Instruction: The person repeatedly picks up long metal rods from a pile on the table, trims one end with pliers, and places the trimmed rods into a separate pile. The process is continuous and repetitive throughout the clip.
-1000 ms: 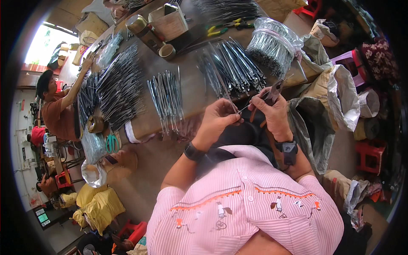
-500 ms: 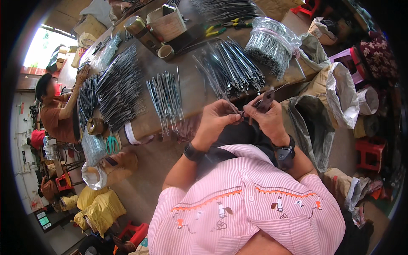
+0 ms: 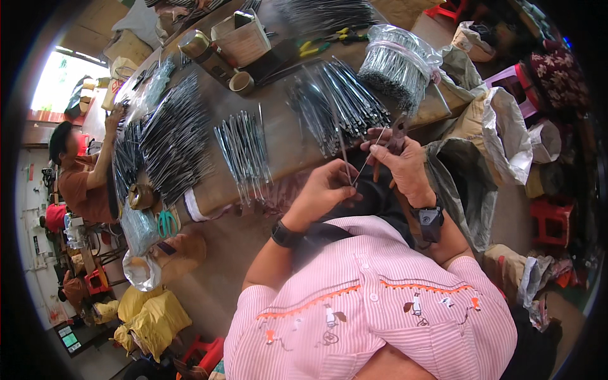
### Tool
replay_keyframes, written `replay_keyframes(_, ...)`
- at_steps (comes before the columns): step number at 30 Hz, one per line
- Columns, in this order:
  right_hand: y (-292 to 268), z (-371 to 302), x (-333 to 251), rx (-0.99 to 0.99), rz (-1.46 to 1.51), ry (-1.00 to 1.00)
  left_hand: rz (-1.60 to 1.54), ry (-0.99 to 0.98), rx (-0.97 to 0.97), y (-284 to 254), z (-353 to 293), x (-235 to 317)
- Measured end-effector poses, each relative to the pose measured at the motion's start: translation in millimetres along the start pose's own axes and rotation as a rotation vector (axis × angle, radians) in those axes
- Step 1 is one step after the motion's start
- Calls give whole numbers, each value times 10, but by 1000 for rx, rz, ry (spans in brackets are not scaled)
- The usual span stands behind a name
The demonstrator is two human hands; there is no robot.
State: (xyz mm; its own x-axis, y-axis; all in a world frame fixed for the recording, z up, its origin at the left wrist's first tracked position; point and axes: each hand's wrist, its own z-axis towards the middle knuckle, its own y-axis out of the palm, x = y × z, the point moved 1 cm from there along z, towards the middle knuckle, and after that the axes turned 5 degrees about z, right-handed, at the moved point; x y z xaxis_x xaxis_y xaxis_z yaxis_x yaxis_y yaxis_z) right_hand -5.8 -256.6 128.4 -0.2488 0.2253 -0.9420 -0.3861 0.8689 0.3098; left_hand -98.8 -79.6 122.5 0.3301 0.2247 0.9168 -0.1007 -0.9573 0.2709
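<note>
Over my lap, close to the table's front edge, both hands are at work. My left hand (image 3: 330,185) pinches a thin metal strip (image 3: 345,152) between thumb and fingers; the strip rises toward the table. A second slender length (image 3: 365,164) slants from my left fingertips up to my right hand (image 3: 405,163), whose thumb and fingers press on its upper part. Within that same right hand sit pliers (image 3: 398,132), jaws pointing up and orange-brown handles hanging below the palm. Just beyond lies a heap of similar shiny strips (image 3: 354,95) with small heads at their near ends.
More strip bundles lie on the table, a small one (image 3: 243,155) and a large one (image 3: 174,133). A plastic-wrapped bundle (image 3: 399,66) stands at the far right, near open sacks (image 3: 465,183). A flask (image 3: 206,54), a cup (image 3: 242,82) and a carton (image 3: 240,38) stand at the back. Another person (image 3: 82,174) works at left.
My hands have drawn apart, the right one moving up and right with the pliers, the left slightly down. A slender length now shows stretched between them.
</note>
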Motion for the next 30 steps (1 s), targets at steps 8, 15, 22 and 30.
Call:
replay_keyframes(8, 6, 4, -38, -31, 52, 74, -118, 39, -93, 89, -46, 138)
replay_keyframes(15, 52, -2, -5, -9, -5, 29, -516, -96, -81, 53, 93, -45)
replay_keyframes(22, -49, -45, 136, 1, -11, 87, -454, -74, 85, 80, 221, -248)
replay_keyframes(30, -319, -84, 281, 68, 765, 466, -187, 10, 158, 46, 190, -128)
